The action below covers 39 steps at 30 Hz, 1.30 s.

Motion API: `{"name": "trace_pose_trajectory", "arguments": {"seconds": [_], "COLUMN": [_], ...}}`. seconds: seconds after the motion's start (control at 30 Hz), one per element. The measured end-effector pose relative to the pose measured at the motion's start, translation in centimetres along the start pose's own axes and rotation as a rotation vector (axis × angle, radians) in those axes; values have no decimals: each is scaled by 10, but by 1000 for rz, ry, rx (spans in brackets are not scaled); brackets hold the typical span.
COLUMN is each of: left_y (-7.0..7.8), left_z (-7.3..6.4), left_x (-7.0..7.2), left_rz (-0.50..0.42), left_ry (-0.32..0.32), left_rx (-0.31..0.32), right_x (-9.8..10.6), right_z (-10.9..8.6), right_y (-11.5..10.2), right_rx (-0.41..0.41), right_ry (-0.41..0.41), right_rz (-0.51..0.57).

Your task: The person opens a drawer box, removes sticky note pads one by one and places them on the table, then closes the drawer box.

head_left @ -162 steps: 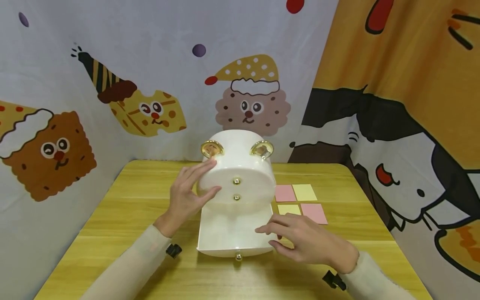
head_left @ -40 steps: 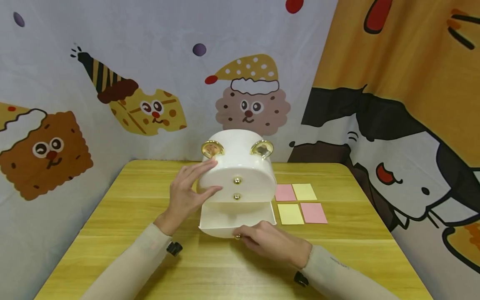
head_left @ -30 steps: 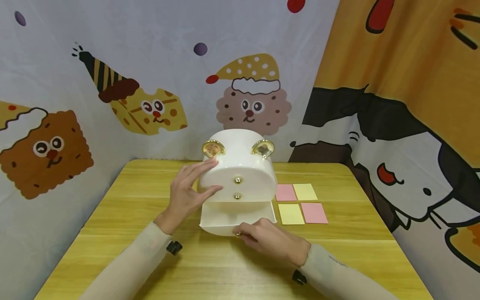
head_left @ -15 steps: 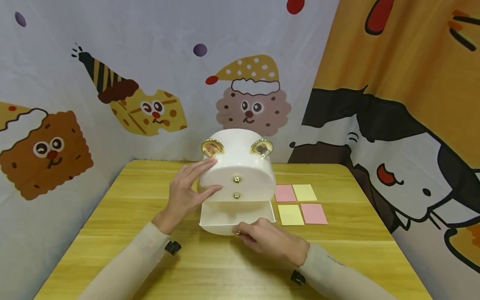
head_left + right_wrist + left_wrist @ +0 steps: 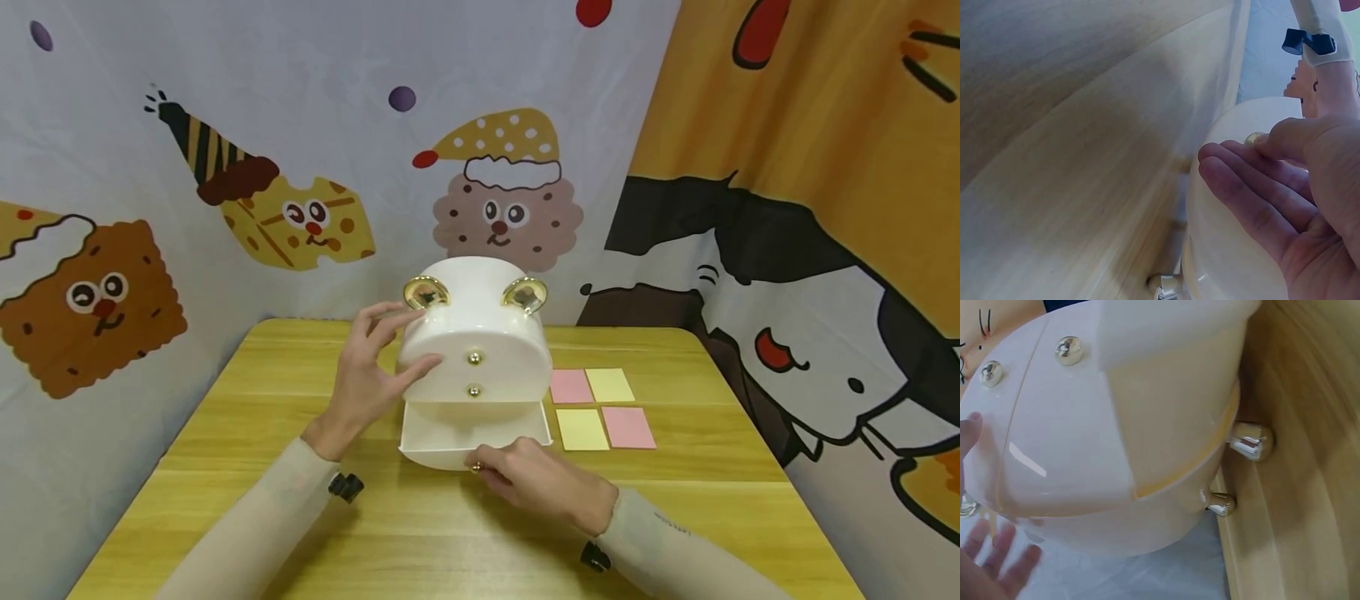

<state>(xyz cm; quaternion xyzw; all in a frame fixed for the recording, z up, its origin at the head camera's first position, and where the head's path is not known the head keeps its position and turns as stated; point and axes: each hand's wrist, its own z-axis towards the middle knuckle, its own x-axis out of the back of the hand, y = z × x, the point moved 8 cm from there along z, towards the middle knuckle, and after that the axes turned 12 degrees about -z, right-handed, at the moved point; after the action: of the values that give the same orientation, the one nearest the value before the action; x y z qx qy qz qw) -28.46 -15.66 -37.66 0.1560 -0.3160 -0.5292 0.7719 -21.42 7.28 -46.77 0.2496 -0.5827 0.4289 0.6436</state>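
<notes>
A white storage box (image 5: 480, 292) with gold ear-like rings stands on the table in the head view. Its lowest drawer (image 5: 465, 427) is pulled partway out, and its visible inside is bare. My right hand (image 5: 543, 483) pinches the small gold drawer knob (image 5: 476, 467) between thumb and index finger; in the right wrist view the other fingers extend below the knob (image 5: 1254, 139). My left hand (image 5: 362, 379) is spread at the box's upper left side, thumb toward the front. In the left wrist view its fingers (image 5: 1019, 569) look slightly apart from the shell; contact is hard to tell.
Pink and yellow sticky notes (image 5: 581, 429) lie in two rows on the wooden table (image 5: 697, 417), right of the box. Two upper gold knobs (image 5: 474, 358) mark the shut drawers. A printed cloth (image 5: 337, 83) hangs behind the table.
Over five seconds, my right hand has gone from hovering over the drawer to pinching its knob, and the drawer has slid inward. Just now my left hand has shifted slightly up and left.
</notes>
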Motion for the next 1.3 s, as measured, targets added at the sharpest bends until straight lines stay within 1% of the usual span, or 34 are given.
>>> {"name": "trace_pose_trajectory", "arguments": {"seconds": [0.1, 0.2, 0.27, 0.33, 0.53, 0.73, 0.9, 1.07, 1.3], "left_y": [-3, -6, -7, -7, -5, -5, -7, -6, -4], "left_z": [4, 8, 10, 12, 14, 14, 15, 14, 14], "left_x": [-6, -12, -15, -16, -18, -17, -15, -14, -14], "left_rz": [-4, -22, -31, -40, -43, -35, -27, -15, -22], "left_ry": [-63, -128, -157, -172, -193, -201, -210, -206, -186], "left_rx": [38, 59, 60, 48, 4, 4, 10, -7, -27], "right_x": [-1, -2, -2, -2, 2, 4, 3, 4, 3], "right_z": [0, -1, -1, 0, 3, 9, 14, 17, 19], "right_y": [1, 2, 3, 3, 9, 14, 19, 22, 25], "right_rx": [-5, -12, -15, -15, -23, 14, 12, 25, 31], "right_ry": [-4, -10, -8, -3, 30, 61, 56, 86, 93], "right_rz": [2, 11, 10, 13, 9, 6, 12, -3, 35]}}
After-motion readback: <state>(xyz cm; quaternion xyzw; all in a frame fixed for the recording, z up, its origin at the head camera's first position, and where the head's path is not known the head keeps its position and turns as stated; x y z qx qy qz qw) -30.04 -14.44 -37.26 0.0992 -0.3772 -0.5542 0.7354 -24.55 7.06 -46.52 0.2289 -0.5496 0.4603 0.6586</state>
